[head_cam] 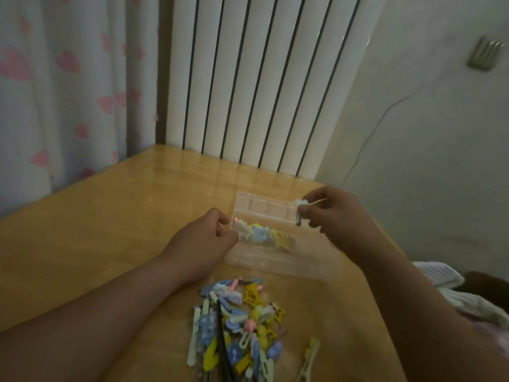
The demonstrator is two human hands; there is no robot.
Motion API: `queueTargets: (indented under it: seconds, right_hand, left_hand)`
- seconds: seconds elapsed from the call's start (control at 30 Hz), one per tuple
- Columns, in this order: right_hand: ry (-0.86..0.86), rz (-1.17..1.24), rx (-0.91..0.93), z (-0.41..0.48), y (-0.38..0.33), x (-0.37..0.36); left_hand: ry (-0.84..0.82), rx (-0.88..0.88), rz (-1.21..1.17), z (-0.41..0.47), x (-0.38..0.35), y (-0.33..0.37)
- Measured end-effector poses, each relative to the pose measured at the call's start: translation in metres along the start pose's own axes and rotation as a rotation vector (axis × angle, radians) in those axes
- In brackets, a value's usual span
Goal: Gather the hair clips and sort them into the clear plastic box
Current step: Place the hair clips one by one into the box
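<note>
White hair clip (299,209) hangs roughly upright, pinched by the right hand (340,213) just above the clear plastic box (275,261), at its right end; left hand (202,239) grips the box's left edge; unsorted clips (239,321) lie nearer the person

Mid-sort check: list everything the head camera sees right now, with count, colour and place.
clear plastic box: one, transparent, on the table beyond the pile
boxed clips: several, blue, yellow and white, in a row inside the box
clip pile: many, blue, yellow, pink and pale green, on the table nearest the person
stray clip: one, pale, just right of the pile
table: one, light wood
radiator: one, white, behind the table
curtain: white with pink hearts, far left
left hand: holds the box's left end
right hand: pinches one white clip over the box's right end
</note>
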State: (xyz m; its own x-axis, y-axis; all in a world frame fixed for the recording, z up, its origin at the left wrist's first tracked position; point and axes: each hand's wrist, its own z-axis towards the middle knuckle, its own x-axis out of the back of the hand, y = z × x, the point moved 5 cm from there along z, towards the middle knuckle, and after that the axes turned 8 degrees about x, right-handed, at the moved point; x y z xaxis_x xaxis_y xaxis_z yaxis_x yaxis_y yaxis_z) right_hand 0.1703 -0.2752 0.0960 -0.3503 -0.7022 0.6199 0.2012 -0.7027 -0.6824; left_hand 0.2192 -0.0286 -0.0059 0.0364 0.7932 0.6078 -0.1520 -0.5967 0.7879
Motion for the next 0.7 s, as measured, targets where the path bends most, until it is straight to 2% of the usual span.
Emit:
queueTargets:
  seconds: [0.13,0.4,0.7]
  right_hand:
    - [-0.079,-0.21,-0.079,0.026,0.027,-0.008]
    - [-0.178,-0.378,-0.093,0.034,0.036,-0.035]
    - [-0.169,-0.409,-0.072,0.032,0.046,-0.043]
  left_hand:
    - [-0.015,0.012,0.011,0.001,0.0,-0.002]
    - [-0.043,0.024,0.002,0.001,0.0,-0.006]
    - [-0.045,0.032,0.01,0.0,0.0,-0.003]
